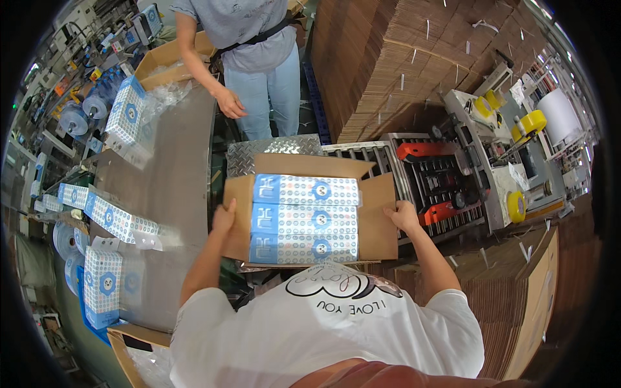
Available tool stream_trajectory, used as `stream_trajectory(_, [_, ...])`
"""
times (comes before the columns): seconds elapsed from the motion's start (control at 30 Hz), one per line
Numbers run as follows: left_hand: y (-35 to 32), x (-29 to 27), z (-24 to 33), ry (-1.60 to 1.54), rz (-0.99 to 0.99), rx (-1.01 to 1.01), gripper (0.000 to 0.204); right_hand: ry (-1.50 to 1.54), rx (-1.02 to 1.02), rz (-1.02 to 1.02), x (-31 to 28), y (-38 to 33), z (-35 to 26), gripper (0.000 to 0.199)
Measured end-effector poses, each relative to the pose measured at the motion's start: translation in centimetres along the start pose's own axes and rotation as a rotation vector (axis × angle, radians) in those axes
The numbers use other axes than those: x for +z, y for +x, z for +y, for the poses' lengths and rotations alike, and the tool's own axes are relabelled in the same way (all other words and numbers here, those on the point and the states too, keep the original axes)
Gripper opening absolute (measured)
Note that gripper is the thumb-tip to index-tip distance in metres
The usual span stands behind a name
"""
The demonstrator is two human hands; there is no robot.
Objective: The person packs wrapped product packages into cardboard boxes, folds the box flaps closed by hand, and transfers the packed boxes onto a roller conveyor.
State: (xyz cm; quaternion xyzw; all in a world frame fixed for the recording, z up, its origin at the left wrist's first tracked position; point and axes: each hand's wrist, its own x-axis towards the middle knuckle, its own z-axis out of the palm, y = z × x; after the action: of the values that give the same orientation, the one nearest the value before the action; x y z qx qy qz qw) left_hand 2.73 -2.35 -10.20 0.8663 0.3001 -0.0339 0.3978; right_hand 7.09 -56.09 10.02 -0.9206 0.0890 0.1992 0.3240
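An open cardboard box stands in front of me with its flaps spread. Three white-and-blue patterned packs lie in it in a row, one behind another. At the box's left side, my left hand is closed on the left flap. Across from it, my right hand grips the outer edge of the right flap, its fingers partly hidden behind the cardboard.
Left is a metal table with similar packs along its far side. A person stands opposite. Stacked flat cartons rise behind a roller conveyor. A taping machine with red parts is at right.
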Motion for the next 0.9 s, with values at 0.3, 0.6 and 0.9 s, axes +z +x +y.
stream_trajectory(0.3, [-9.7,2.0,18.8,0.448,-0.634,0.72,0.07,-0.764,-0.548,-0.408,7.4,0.2,-6.2,0.106])
stream_trajectory(0.6, [-6.3,2.5,16.2,-0.218,-0.898,0.373,0.059,-0.617,-0.557,-0.112,6.6,4.8,-1.6,0.133])
stream_trajectory(0.9, [-7.3,8.3,14.4,-0.917,-0.119,0.36,0.069,-0.419,-0.766,0.329,9.3,1.8,0.1,0.071])
